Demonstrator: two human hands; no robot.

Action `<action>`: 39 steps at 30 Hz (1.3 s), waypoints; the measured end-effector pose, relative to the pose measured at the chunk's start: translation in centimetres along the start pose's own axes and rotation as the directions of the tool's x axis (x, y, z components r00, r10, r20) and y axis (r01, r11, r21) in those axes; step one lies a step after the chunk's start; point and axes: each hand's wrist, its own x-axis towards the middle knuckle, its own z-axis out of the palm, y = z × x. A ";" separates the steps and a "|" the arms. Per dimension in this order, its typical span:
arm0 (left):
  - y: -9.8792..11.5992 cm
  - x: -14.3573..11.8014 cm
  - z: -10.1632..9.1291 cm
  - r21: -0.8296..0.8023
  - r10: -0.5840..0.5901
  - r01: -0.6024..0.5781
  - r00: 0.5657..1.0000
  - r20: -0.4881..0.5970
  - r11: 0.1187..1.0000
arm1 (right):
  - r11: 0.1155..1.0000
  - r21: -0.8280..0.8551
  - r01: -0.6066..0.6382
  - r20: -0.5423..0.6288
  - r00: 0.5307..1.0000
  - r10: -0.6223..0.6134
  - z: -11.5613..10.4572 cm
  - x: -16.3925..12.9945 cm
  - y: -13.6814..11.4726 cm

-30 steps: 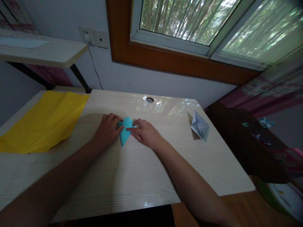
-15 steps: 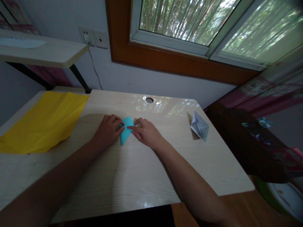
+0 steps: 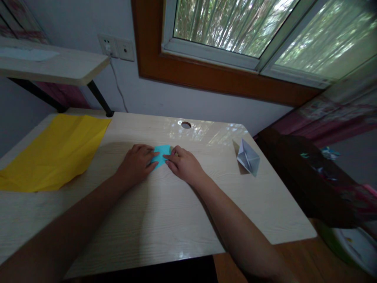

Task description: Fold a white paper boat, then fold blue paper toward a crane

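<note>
A: Left hand [image 3: 137,163] — palm down, fingers lightly curled, tips pressing the left edge of the folded blue paper [image 3: 160,154]; nothing enclosed, only pinned flat to the desk [image 3: 165,212].

B: Right hand [image 3: 184,165]?

A: Likewise palm down, fingers bent, tips touching the paper's right edge; no clasp, pressure only.

B: Position of the paper?

A: Between both sets of fingertips, lying flat, partly hidden beneath them.

B: Surroundings?

A: Well left of the left hand, a creased yellow sheet [image 3: 55,151]. Well right of the right hand, a pale folded paper figure [image 3: 248,158], standing apart. Just beyond the fingertips, a round cable hole [image 3: 185,125].
</note>
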 end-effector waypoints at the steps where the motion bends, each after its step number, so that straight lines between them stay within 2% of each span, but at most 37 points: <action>1: 0.0 0.0 0.0 0.006 -0.002 0.002 1.000 0.002 1.000 | 1.000 0.004 0.000 -0.003 1.000 0.000 0.1 0.0 0.0; 14: 0.4 -0.1 -0.1 0.030 -0.009 0.009 1.000 -0.003 1.000 | 1.000 0.014 0.005 -0.029 1.000 -0.004 0.5 -0.1 0.2; 21: 0.6 -0.1 -0.3 0.047 -0.003 0.003 1.000 -0.004 0.999 | 1.000 -0.023 0.017 -0.004 1.000 -0.018 0.5 0.1 0.1; 26: 0.6 -0.2 -0.1 0.085 -0.018 0.017 1.000 0.015 0.996 | 0.999 -0.036 -0.009 0.005 1.000 0.009 0.2 0.2 -0.3; 29: 0.4 -0.1 0.0 0.053 -0.018 0.017 1.000 0.013 0.998 | 0.997 -0.059 -0.040 0.023 0.999 0.042 0.0 0.2 -0.5; 34: -0.1 0.0 -0.1 -0.078 0.048 -0.049 0.999 -0.015 0.996 | 0.989 -0.111 -0.099 0.019 0.995 0.102 -0.3 0.2 -0.4; 39: -0.2 0.0 -0.3 -0.137 0.174 -0.172 0.985 -0.002 0.975 | 0.983 -0.117 -0.139 -0.011 0.990 0.138 -0.2 0.3 0.3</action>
